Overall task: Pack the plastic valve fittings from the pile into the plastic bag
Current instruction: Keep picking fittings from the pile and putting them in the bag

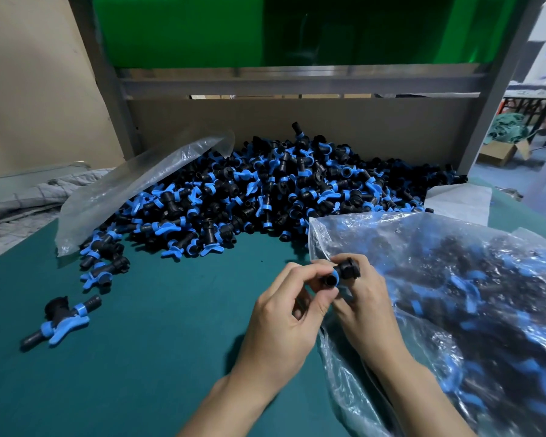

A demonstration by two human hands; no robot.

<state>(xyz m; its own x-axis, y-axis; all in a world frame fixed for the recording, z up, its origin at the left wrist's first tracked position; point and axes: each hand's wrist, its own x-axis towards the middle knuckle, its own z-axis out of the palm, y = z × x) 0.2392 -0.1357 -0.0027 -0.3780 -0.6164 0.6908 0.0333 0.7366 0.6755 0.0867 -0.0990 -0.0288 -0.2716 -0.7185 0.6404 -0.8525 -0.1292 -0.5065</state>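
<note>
Both hands grip one valve fitting (339,274). The left hand (281,313) pinches its near end and the right hand (366,304) curls round its far end. The long axis runs 8 to 2 o'clock. The plastic bag (470,294) lies at 3 o'clock, nearer the right hand. The pile (265,190) lies at 11 o'clock.

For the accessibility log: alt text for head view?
Left hand and right hand hold one black-and-blue valve fitting beside the mouth of a part-filled plastic bag. A large pile of fittings lies behind on the green table.
</note>
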